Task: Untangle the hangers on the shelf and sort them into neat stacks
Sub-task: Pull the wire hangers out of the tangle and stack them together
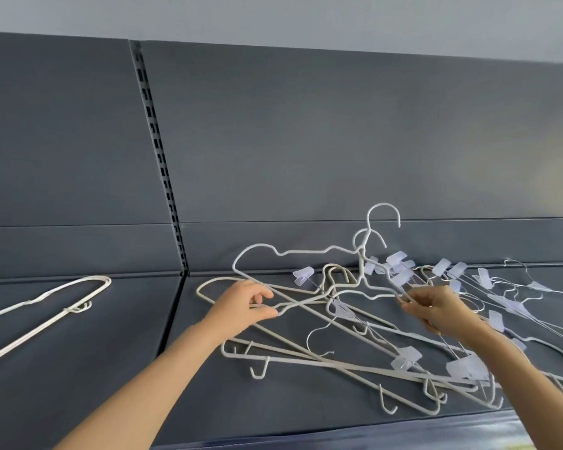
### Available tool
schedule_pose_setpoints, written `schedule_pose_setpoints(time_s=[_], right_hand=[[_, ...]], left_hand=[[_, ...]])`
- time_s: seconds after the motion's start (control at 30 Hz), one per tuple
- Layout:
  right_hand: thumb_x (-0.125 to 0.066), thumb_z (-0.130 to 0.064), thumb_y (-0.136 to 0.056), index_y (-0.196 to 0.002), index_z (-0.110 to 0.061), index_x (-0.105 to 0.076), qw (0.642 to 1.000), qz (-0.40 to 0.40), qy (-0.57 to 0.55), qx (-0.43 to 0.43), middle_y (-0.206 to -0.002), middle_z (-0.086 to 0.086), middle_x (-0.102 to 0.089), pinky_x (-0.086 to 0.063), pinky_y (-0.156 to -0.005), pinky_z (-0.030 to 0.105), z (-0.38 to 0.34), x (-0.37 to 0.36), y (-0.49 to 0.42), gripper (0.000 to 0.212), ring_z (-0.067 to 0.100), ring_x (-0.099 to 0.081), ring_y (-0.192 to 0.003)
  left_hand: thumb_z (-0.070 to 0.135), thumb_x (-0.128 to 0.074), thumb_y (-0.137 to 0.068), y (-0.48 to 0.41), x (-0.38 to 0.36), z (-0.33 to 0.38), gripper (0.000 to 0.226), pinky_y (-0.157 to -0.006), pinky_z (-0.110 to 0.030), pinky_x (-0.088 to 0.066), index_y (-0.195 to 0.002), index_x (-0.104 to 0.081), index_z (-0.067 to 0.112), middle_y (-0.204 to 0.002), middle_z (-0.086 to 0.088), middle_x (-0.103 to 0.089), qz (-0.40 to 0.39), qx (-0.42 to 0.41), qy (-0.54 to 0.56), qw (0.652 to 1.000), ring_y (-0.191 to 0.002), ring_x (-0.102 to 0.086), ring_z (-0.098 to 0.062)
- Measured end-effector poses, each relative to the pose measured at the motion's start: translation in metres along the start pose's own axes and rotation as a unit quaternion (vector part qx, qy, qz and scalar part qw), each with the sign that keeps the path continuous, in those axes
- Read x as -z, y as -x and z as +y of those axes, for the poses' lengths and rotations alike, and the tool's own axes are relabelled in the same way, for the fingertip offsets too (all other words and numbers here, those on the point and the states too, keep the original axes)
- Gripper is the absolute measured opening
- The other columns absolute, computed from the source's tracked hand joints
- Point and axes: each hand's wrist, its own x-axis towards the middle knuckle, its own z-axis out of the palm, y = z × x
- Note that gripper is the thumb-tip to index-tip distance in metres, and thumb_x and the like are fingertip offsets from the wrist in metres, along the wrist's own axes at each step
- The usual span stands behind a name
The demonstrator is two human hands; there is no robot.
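A tangle of white wire hangers (345, 336) lies on the dark grey shelf (111, 368), some with clear plastic clips (403, 358). One white hanger (306, 251) is lifted above the pile, its hook up against the back panel. My left hand (244, 306) pinches a wire of the tangle at its left side. My right hand (436, 310) grips wire at the right of the lifted hanger. More clip hangers (517, 293) spread to the right.
A small stack of white hangers (46, 306) lies apart on the left shelf section. A slotted upright (163, 157) divides the grey back panels. The shelf's front edge (371, 430) runs along the bottom.
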Motion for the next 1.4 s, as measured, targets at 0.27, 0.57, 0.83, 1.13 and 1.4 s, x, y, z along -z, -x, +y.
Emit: schedule_pose_setpoints(time_s=[0.27, 0.57, 0.83, 1.13, 1.4], right_hand=[[-0.057, -0.012, -0.089, -0.076, -0.004, -0.061, 0.998, -0.03, -0.046, -0.017, -0.041, 0.001, -0.039, -0.031, -0.037, 0.017, -0.019, 0.004, 0.006, 0.016, 0.013, -0.032, -0.034], [-0.059, -0.009, -0.087, -0.078, -0.002, -0.063, 0.989, -0.105, -0.1, -0.008, -0.035, -0.007, -0.039, -0.027, -0.033, 0.015, -0.048, -0.005, 0.008, 0.012, 0.007, -0.031, -0.031], [-0.056, -0.015, -0.089, -0.09, -0.001, -0.065, 0.98, -0.179, -0.088, -0.007, -0.06, -0.003, -0.062, -0.04, -0.042, 0.017, -0.06, -0.017, 0.001, 0.017, 0.007, -0.051, -0.046], [-0.05, -0.002, -0.085, -0.092, -0.001, -0.069, 0.976, -0.196, 0.067, -0.061, -0.073, 0.001, -0.067, -0.049, -0.06, 0.017, -0.027, -0.013, -0.02, 0.02, 0.015, -0.063, -0.069], [-0.062, -0.019, -0.078, -0.068, 0.002, -0.066, 0.961, -0.217, 0.157, -0.076, -0.061, 0.008, -0.056, -0.037, -0.053, 0.02, -0.018, -0.042, -0.021, 0.023, 0.017, -0.047, -0.057]], left_hand=[[0.029, -0.056, -0.088, -0.02, -0.004, 0.024, 0.019, -0.086, -0.028, -0.029, -0.083, -0.063, 0.012, -0.108, 0.004, -0.053, 0.069, -0.123, -0.244, 0.96, -0.106, -0.046, -0.018], [0.055, -0.067, -0.071, -0.053, -0.005, 0.062, 0.112, -0.118, -0.046, 0.001, -0.146, 0.011, 0.024, -0.158, -0.005, 0.001, -0.048, -0.102, -0.301, 0.947, -0.145, 0.001, -0.02], [0.031, -0.056, -0.085, -0.051, 0.011, 0.065, 0.042, -0.078, -0.032, -0.044, -0.125, -0.049, 0.021, -0.113, -0.002, -0.057, -0.071, -0.077, -0.237, 0.966, -0.095, -0.055, -0.02], [0.004, -0.053, -0.088, -0.037, 0.045, 0.029, 0.028, -0.089, -0.034, -0.047, -0.102, -0.07, 0.021, -0.098, -0.003, -0.071, -0.042, -0.031, -0.053, 0.997, -0.095, -0.064, -0.02], [0.0, -0.059, -0.084, -0.027, 0.069, 0.022, 0.061, -0.083, -0.011, -0.042, -0.067, -0.065, 0.059, -0.077, 0.037, -0.066, -0.067, -0.008, 0.007, 0.998, -0.088, -0.06, 0.018]])
